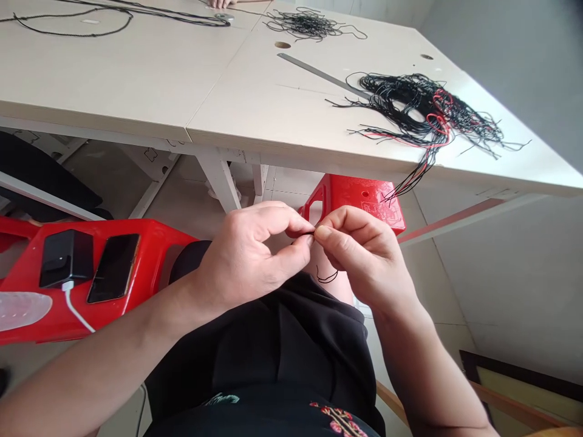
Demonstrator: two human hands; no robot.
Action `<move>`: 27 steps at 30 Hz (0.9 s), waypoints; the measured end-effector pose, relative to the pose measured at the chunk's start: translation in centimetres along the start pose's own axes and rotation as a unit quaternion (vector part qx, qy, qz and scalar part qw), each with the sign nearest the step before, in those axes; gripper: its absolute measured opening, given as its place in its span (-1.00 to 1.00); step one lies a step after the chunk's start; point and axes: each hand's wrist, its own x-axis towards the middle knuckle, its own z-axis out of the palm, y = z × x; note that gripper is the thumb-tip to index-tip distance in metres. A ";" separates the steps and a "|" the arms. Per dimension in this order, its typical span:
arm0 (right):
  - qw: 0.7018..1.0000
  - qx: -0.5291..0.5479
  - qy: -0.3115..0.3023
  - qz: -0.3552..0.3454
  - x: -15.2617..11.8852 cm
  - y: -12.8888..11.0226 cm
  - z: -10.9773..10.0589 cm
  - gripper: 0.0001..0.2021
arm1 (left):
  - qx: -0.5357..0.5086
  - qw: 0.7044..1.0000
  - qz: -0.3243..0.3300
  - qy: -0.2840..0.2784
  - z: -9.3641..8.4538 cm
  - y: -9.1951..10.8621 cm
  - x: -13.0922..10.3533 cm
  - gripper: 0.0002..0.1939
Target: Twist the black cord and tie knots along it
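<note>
Over my lap, my left hand (259, 252) pinches a thin black cord between thumb and forefinger. Fingertip to fingertip with it, my right hand (364, 252) also pinches the cord. Only a tiny dark bit of it shows between the fingertips. A loose curl of black cord (328, 279) hangs below my right hand. On the table (259, 133) ahead, a large tangled bundle of black cords (410, 106) with some red strands lies at the right, several ends drooping over the front edge.
A metal ruler (319, 74) lies partly under the bundle. Farther back are another black cord pile (307, 24), long dark cords (182, 15) and another person's hand (221, 3). Red stools (150, 243) stand left and ahead; the left one holds a phone (113, 267) and a black device (67, 258).
</note>
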 end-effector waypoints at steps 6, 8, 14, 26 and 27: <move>0.990 0.077 -0.075 0.094 0.3 -0.2 -0.7 -0.78 | 0.034 0.998 0.038 -0.026 0.0 0.4 0.1 -0.82; 0.992 0.067 -0.077 0.075 0.3 0.0 -1.1 -0.79 | 0.010 0.999 -0.022 -0.040 -0.1 0.4 0.0 -0.83; 0.985 -0.110 -0.034 -0.130 -0.1 0.7 -1.5 -0.68 | -0.091 0.957 -0.256 -0.105 -0.8 0.1 -0.2 -0.84; 0.985 -0.149 -0.053 -0.071 -0.2 0.4 -1.2 -0.80 | -0.125 0.938 -0.300 -0.125 -1.5 1.1 -0.1 -0.90; 0.984 -0.157 -0.047 -0.074 -0.2 0.4 -1.2 -0.80 | -0.122 0.938 -0.302 -0.120 -1.5 1.1 -0.1 -0.90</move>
